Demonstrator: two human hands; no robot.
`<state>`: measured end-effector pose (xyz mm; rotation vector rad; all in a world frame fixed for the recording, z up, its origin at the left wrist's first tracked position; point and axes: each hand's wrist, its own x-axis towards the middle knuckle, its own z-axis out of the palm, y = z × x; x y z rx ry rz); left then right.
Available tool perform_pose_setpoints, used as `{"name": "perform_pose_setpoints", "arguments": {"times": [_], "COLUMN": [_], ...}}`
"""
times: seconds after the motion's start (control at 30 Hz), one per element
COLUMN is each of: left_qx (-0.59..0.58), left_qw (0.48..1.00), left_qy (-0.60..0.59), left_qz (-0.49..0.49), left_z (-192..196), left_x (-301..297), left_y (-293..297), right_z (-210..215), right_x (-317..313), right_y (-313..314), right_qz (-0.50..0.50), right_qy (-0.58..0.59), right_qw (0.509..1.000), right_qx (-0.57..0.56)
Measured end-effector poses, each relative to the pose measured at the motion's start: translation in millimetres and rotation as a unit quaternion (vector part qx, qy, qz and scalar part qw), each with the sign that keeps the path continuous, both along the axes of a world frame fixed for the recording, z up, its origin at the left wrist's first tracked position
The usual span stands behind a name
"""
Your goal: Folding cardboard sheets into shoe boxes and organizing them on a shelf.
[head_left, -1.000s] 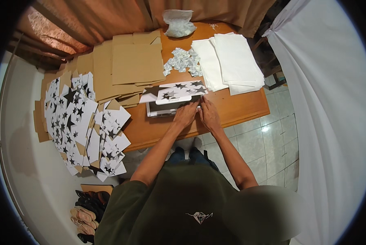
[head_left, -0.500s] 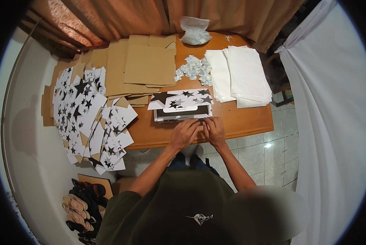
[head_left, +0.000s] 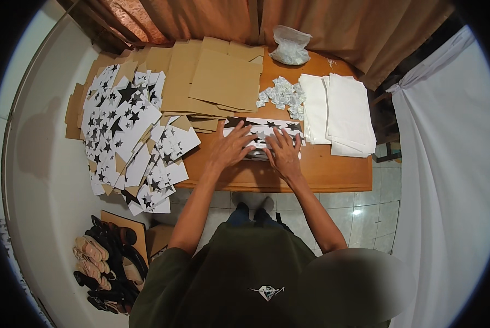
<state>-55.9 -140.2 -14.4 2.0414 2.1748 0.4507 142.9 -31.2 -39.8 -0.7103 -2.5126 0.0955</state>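
Observation:
A white cardboard box with black and grey stars (head_left: 261,123) stands near the front edge of the wooden table, its lid folded down over the top. My left hand (head_left: 232,146) rests on the left part of the lid with fingers spread. On the right part lies my right hand (head_left: 282,154), its fingers also spread and stretched forward. Neither hand grips anything. Between them, part of the lid and the box's front show; the hands cover the rest.
Star-printed cardboard sheets (head_left: 119,126) overlap at the left, beside brown cardboard blanks (head_left: 226,76). Behind the box lie small white sachets (head_left: 283,94) and a clear plastic bag (head_left: 290,46). White paper sheets (head_left: 350,115) are stacked right. Shoes (head_left: 100,257) stand on the floor, lower left.
The box lid, partly raised before, is now down. Both hands have moved from the box's front edge up onto the lid, and their fingers have spread. The whole view has shifted slightly.

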Motion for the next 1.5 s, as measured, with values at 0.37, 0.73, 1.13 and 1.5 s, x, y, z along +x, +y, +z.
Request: {"name": "perform_pose_setpoints", "arguments": {"times": [0.37, 0.73, 1.13, 1.5], "left_qx": [0.113, 0.116, 0.117, 0.132], "left_qw": [0.991, 0.991, 0.991, 0.989], "left_qy": [-0.077, -0.064, -0.066, -0.063], "left_qz": [-0.009, 0.013, 0.014, 0.006], "left_z": [-58.6, -70.4, -75.6, -85.1], "left_x": [10.9, 20.0, 22.9, 20.8], "left_y": [-10.7, -8.9, -11.1, -10.3], "right_z": [-39.5, -45.8, -57.6, -54.7], "right_x": [7.2, 9.1, 14.8, 17.1], "right_y": [-8.0, -11.1, -13.3, -14.1], "right_qz": [0.055, 0.054, 0.069, 0.068], "right_qy": [0.025, 0.031, 0.012, 0.015], "right_qw": [0.996, 0.995, 0.994, 0.995], "right_qx": [-0.070, -0.078, -0.086, -0.075]}}
